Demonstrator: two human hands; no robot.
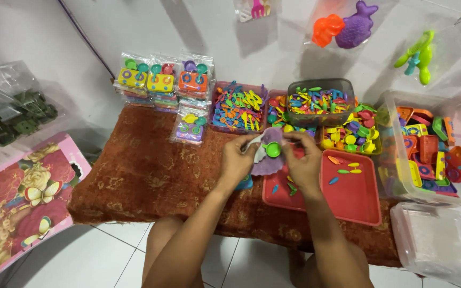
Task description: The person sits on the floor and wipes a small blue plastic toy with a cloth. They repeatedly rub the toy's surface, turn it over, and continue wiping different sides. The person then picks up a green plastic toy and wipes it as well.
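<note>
Both of my hands hold a small clear plastic bag [267,154] with purple toy pieces inside, above the brown patterned mat [150,176]. My left hand [237,160] grips the bag's left side. My right hand [304,162] holds its right side, its fingers at a small green toy cup [273,150] by the bag's mouth. Below the hands lies a red tray [353,194] with a few small coloured toy spoons [345,169] in it.
Behind the hands stand tubs of coloured toy cutlery [237,106] and cups [354,133], and packed toy sets [161,82] lean on the wall. A clear bin of toy stoves [428,152] is at right, a lidded clear box [441,237] below it, a pink floral box [17,197] at left.
</note>
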